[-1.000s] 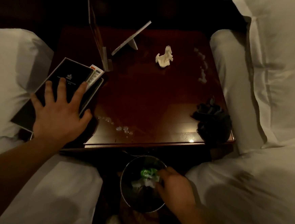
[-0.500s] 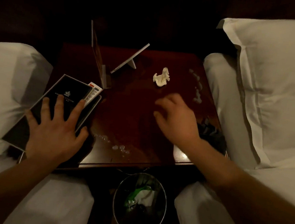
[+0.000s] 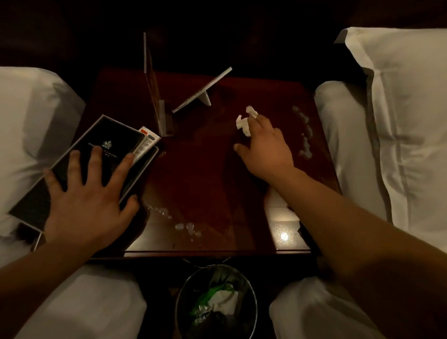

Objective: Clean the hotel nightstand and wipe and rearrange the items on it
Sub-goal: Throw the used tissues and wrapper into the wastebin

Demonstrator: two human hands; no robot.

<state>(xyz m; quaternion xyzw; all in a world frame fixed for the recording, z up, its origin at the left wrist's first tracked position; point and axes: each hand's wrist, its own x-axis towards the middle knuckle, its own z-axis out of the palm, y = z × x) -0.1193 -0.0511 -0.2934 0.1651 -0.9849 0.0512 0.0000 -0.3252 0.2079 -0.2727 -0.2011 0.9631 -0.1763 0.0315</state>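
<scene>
The dark wooden nightstand (image 3: 205,184) stands between two beds. My left hand (image 3: 89,199) lies flat with spread fingers on a black folder (image 3: 104,144) at the nightstand's left edge; a white remote control (image 3: 145,144) sticks out from under the folder. My right hand (image 3: 264,145) reaches across the top, and its fingertips touch a crumpled white tissue (image 3: 243,121) near the back; the thumb is apart and the fingers are not closed round the tissue. Two card stands, a tall one (image 3: 154,89) and a tilted one (image 3: 202,90), sit at the back left.
Water droplets (image 3: 183,226) dot the front of the top and more droplets (image 3: 305,133) the right side. A round metal bin (image 3: 217,308) with green and white rubbish stands on the floor in front. White bedding (image 3: 14,126) flanks the left, white pillows (image 3: 414,104) the right.
My right hand left the bin, rose over the nightstand and moved back to the tissue, which it now touches. The left hand stayed on the folder. The camera tilted up.
</scene>
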